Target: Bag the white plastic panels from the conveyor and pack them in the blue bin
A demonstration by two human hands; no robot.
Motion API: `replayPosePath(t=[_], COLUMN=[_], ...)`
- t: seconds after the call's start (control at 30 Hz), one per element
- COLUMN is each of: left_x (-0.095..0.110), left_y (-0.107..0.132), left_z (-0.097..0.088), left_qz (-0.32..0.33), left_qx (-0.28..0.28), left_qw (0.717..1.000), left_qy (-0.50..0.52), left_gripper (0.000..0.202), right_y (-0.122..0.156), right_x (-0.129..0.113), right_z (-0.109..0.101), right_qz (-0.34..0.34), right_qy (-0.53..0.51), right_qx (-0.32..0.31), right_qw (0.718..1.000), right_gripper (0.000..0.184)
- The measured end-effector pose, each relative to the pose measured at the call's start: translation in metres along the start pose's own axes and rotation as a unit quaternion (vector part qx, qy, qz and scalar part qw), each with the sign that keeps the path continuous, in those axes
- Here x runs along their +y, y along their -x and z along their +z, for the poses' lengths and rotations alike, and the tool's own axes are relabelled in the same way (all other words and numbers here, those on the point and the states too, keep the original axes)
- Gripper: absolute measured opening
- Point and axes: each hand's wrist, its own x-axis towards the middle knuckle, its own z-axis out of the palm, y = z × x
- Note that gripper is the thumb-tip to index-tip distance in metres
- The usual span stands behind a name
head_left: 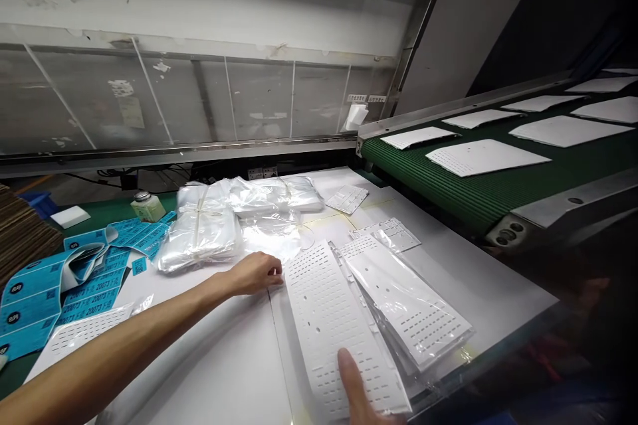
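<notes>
My right hand (356, 388) grips a white slotted panel (339, 319) at its near end, thumb lying on top and the other fingers hidden beneath. The panel is tilted over the table. At its far left corner is my left hand (255, 273), fingers curled together; whether they pinch the panel's edge or thin clear film is hidden. Just right of the held panel, several similar panels in clear bags (406, 302) lie in a pile. Beyond my left hand rest bundles of clear plastic bags (202, 229), tied with bands.
Blue printed label sheets (92, 279) and a small jar (147, 206) lie to the left, near stacked brown cardboard (22, 232). Smaller white plates (347, 198) sit farther back. At right, a green conveyor belt (399, 158) carries several white panels (486, 157); its metal frame borders the table.
</notes>
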Motion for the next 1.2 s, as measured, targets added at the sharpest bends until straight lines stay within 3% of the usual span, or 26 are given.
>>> replayPosePath(t=[0.13, 0.27, 0.4, 0.57, 0.67, 0.8, 0.9, 1.0, 1.2], left_x=[-0.002, -0.013, -0.025, -0.027, -0.019, -0.012, -0.014, -0.021, -0.023], left_y=[0.002, 0.001, -0.003, -0.009, -0.007, 0.004, 0.013, 0.016, 0.008], left_z=[-0.005, -0.016, -0.014, -0.005, -0.004, -0.014, -0.025, -0.030, -0.026], left_qz=[0.011, -0.018, -0.056, -0.087, -0.085, -0.079, -0.092, -0.113, -0.131], left_qx=[-0.088, -0.117, -0.085, -0.008, -0.030, -0.094, -0.113, -0.103, -0.023], left_qw=[0.993, 0.981, 0.973, 0.965, 0.956, 0.938, 0.920, 0.909, 0.911], left_qy=[0.079, 0.156, 0.209, 0.249, 0.280, 0.325, 0.364, 0.387, 0.391], left_gripper=[0.019, 0.024, 0.020, 0.022, 0.021, 0.015, 0.019, 0.019, 0.017], right_y=[-0.001, -0.003, -0.004, -0.002, 0.002, 0.004, 0.002, 0.000, 0.006], right_x=[0.002, 0.014, 0.021, 0.012, 0.006, 0.011, 0.021, 0.028, 0.022], right_z=[0.012, 0.013, 0.008, 0.002, 0.007, 0.020, 0.023, 0.021, 0.013], right_qz=[0.063, 0.102, 0.090, 0.028, 0.017, 0.103, 0.128, 0.111, 0.039], right_qy=[-0.029, 0.007, 0.041, 0.018, -0.007, -0.015, 0.014, 0.031, 0.018], right_qx=[-0.050, -0.058, -0.056, 0.005, -0.013, -0.048, -0.047, -0.039, -0.004], right_qw=[0.996, 0.993, 0.994, 0.999, 1.000, 0.993, 0.991, 0.993, 0.999], right_gripper=[0.066, 0.062, 0.057, 0.070, 0.067, 0.061, 0.058, 0.055, 0.048])
